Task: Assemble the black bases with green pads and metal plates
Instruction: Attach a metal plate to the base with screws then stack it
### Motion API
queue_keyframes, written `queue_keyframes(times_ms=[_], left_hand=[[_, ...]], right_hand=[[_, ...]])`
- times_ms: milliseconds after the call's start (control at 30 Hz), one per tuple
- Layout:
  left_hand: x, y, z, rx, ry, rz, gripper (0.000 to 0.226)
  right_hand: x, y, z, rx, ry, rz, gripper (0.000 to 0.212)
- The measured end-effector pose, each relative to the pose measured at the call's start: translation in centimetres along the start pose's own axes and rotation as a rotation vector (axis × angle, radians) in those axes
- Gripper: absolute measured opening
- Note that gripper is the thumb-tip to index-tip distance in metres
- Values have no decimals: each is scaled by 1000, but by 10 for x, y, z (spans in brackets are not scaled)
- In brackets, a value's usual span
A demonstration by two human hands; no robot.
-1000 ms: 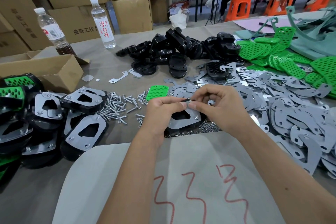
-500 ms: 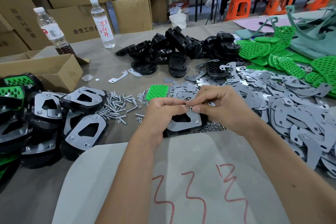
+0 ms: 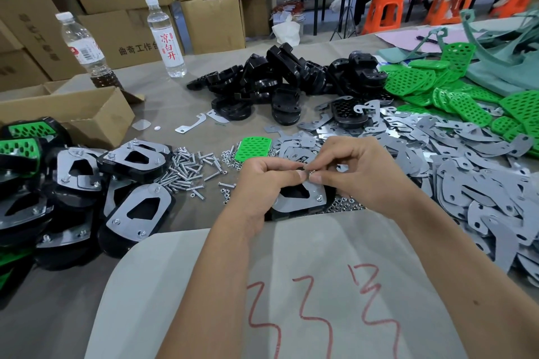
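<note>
Base with metal plate sits on table just ahead of me, now peeking out more below my hands than a second ago. Left hand and right hand both pinch a small fastener above it, fingertips closer together; threading looks underway. Loose screws lie left.

Both forearms are being stretched fwd, wrists converging at centre. L hand & R hand are being held knuckles-up, fingers curled, thumb and index tips being pinched together, nearly touching.
</note>
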State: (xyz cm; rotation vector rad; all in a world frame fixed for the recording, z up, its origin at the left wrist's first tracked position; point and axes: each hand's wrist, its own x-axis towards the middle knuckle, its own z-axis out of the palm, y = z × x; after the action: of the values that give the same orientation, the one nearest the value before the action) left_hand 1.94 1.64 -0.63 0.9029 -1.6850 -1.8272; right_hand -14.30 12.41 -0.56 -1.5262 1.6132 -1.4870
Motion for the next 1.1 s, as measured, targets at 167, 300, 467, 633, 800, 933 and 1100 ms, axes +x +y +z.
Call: queue_keyframes(times_ms=[167,300,467,633,800,933,1100], left_hand=[[0,0,0,11,-5,-1,13],[-1,1,0,10,-29,8,14],[-2,2,-1,-31,-8,-12,13],[-2,3,-1,-57,18,-31,10],[-3,4,1,-40,18,-18,14],[-2,4,2,-45,30,-21,17],[-2,5,1,-102,72,-34,11]], right_hand=[[1,1,-1,-1,-9,24,20],[2,5,0,-83,65,11,13],[1,10,2,-53,75,-14,17],[1,12,2,-39,71,-36,8],[1,11,4,-53,109,-32,11],[1,12,5,-68,136,-36,18],[0,7,7,-34,74,-43,5]])
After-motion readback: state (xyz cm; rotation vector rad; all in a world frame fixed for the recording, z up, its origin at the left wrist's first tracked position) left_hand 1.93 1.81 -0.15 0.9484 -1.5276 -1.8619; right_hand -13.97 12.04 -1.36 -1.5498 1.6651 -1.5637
